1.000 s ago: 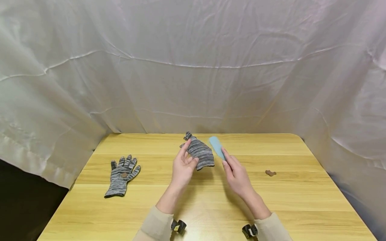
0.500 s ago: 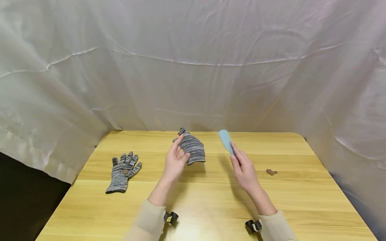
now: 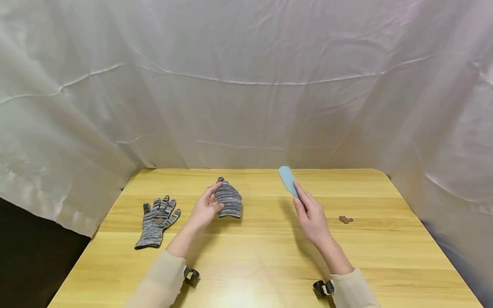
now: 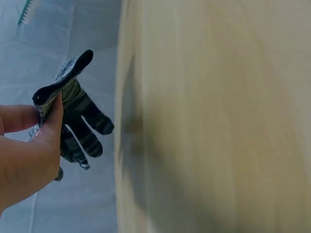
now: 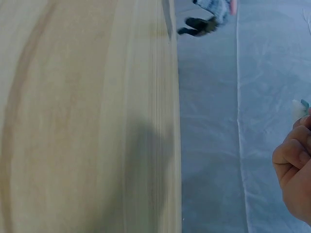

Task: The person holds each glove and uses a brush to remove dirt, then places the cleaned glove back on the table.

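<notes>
A grey-and-black striped knit glove (image 3: 230,202) is pinched between the thumb and fingers of my left hand (image 3: 204,210), raised over the table. In the left wrist view the dark cuff edge and drooping fingers of this glove (image 4: 80,114) show. My right hand (image 3: 313,220) grips a light blue brush (image 3: 286,177) by its handle, tilted up and apart from the glove. White bristles of the brush (image 4: 27,13) appear in the left wrist view's top corner. On the table's left lies a matching glove (image 3: 151,233), flat, with a brown spot (image 3: 159,221) on it.
A small brown wavy-edged piece (image 3: 345,220) lies on the right of the wooden table (image 3: 269,265). Pale grey cloth (image 3: 246,107) hangs behind and along both sides of the table.
My left hand has carried the glove left and slightly lower, away from the brush. The right hand with the brush shifted a little right, then stayed put.
</notes>
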`<state>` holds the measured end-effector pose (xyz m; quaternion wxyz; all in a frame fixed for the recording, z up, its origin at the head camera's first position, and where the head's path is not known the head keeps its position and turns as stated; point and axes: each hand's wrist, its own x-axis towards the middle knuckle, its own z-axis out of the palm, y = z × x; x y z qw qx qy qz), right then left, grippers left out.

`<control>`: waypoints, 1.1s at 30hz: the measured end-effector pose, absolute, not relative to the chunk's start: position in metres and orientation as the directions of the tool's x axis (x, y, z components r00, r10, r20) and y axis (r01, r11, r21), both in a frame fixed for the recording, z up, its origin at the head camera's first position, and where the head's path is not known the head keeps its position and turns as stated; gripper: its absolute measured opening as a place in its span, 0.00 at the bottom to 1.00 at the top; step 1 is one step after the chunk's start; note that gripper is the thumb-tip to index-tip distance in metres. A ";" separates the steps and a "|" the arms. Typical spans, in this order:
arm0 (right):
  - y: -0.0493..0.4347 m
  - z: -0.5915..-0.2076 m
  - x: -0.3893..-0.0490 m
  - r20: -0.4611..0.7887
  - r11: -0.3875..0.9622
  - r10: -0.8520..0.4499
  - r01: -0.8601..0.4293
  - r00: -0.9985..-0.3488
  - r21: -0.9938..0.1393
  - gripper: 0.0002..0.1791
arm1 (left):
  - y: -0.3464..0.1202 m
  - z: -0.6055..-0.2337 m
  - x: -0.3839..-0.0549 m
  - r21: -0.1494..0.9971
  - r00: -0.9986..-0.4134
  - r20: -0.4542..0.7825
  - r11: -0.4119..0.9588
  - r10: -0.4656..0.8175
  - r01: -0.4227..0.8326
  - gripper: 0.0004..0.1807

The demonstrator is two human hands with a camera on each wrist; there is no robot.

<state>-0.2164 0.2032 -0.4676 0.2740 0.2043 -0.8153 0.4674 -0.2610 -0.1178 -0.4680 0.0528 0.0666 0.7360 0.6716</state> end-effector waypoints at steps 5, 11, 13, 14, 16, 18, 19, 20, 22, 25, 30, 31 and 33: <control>0.202 -0.466 -0.216 0.653 0.470 -0.066 -0.600 -0.755 -0.647 0.28 | -0.134 -0.471 -0.262 0.987 -0.986 -0.018 0.161 0.164 0.008 0.41; 0.203 -0.471 -0.217 0.651 0.468 -0.063 -0.599 -0.756 -0.650 0.28 | -0.149 -0.471 -0.260 0.963 -0.984 -0.068 0.268 0.163 -0.023 0.42; 0.204 -0.471 -0.217 0.647 0.463 -0.065 -0.597 -0.760 -0.655 0.28 | -0.152 -0.473 -0.258 0.957 -0.983 -0.087 0.287 0.164 -0.036 0.42; 0.204 -0.470 -0.217 0.645 0.461 -0.067 -0.597 -0.761 -0.657 0.28 | -0.154 -0.473 -0.257 0.955 -0.981 -0.096 0.293 0.167 -0.044 0.41; 0.204 -0.469 -0.216 0.642 0.453 -0.069 -0.597 -0.763 -0.662 0.28 | -0.157 -0.474 -0.254 0.943 -0.979 -0.113 0.327 0.167 -0.053 0.40; 0.204 -0.468 -0.216 0.643 0.451 -0.069 -0.599 -0.763 -0.662 0.28 | -0.161 -0.476 -0.252 0.927 -0.977 -0.124 0.373 0.171 -0.052 0.39; 0.204 -0.468 -0.216 0.643 0.451 -0.070 -0.599 -0.763 -0.662 0.28 | -0.163 -0.477 -0.251 0.919 -0.977 -0.126 0.391 0.174 -0.048 0.39; 0.204 -0.467 -0.216 0.644 0.452 -0.071 -0.600 -0.762 -0.660 0.28 | -0.164 -0.477 -0.250 0.913 -0.976 -0.128 0.404 0.176 -0.047 0.39; 0.204 -0.467 -0.217 0.646 0.456 -0.071 -0.601 -0.760 -0.656 0.28 | -0.167 -0.478 -0.249 0.908 -0.974 -0.131 0.417 0.182 -0.044 0.40; 0.204 -0.466 -0.217 0.644 0.463 -0.074 -0.598 -0.762 -0.654 0.28 | -0.169 -0.480 -0.247 0.903 -0.973 -0.129 0.428 0.190 -0.036 0.40; 0.204 -0.466 -0.216 0.629 0.461 -0.078 -0.587 -0.774 -0.665 0.28 | -0.171 -0.481 -0.245 0.883 -0.971 -0.140 0.468 0.195 -0.034 0.40; 0.204 -0.466 -0.216 0.627 0.461 -0.079 -0.586 -0.775 -0.666 0.28 | -0.171 -0.482 -0.245 0.877 -0.970 -0.145 0.479 0.196 -0.034 0.40; 0.204 -0.466 -0.215 0.627 0.460 -0.083 -0.588 -0.774 -0.665 0.28 | -0.172 -0.482 -0.245 0.859 -0.968 -0.149 0.512 0.200 -0.027 0.39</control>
